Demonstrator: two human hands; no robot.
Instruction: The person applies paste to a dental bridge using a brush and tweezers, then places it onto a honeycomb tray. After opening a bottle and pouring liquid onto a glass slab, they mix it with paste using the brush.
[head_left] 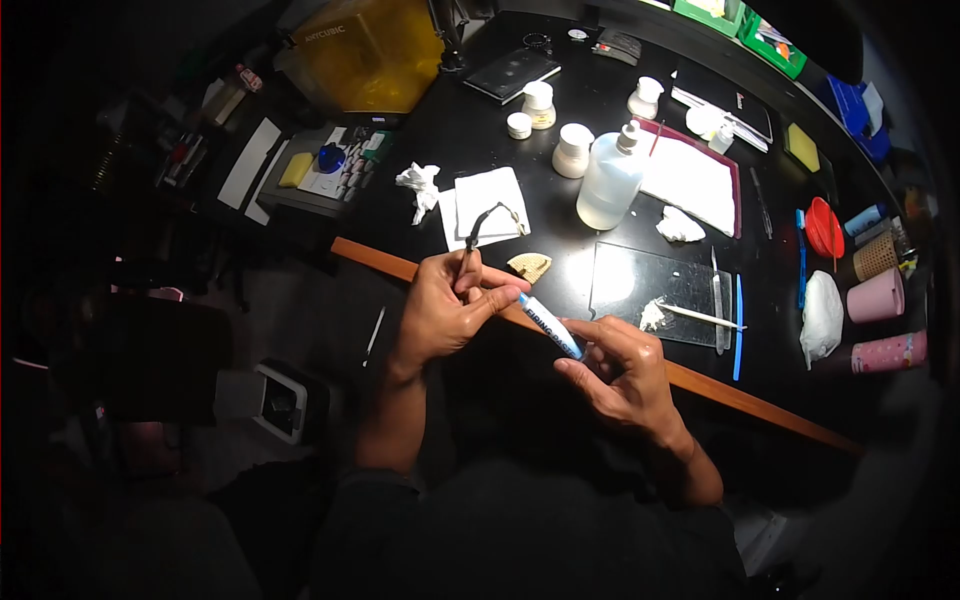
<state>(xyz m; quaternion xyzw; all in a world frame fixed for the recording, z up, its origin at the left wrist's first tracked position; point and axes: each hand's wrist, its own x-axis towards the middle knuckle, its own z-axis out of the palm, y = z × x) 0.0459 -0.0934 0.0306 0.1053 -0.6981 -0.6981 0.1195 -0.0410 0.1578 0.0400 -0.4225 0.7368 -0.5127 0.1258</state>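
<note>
A white-and-blue syringe [548,325], its label reading FIRING PAST with the end cut off, lies slanted between my hands above the table's front edge. My right hand [628,375] grips its lower end with thumb and fingers. At its blue tip, the thumb and fingers of my left hand [440,312] are closed. Dark curved tweezers [478,228] rise from that same left hand, with a small pale piece at their end over white paper sheets [490,195]. Just beyond my fingertips lies a beige, fan-shaped honeycomb tray [529,266].
A glass slab [625,275] bears white powder and a white stick, with a blue-handled tool [739,325] beside it. Behind stand a clear pump bottle [607,180] and several small jars. A red bowl [824,227] and cups are at right. Wooden edging [745,402] borders the table.
</note>
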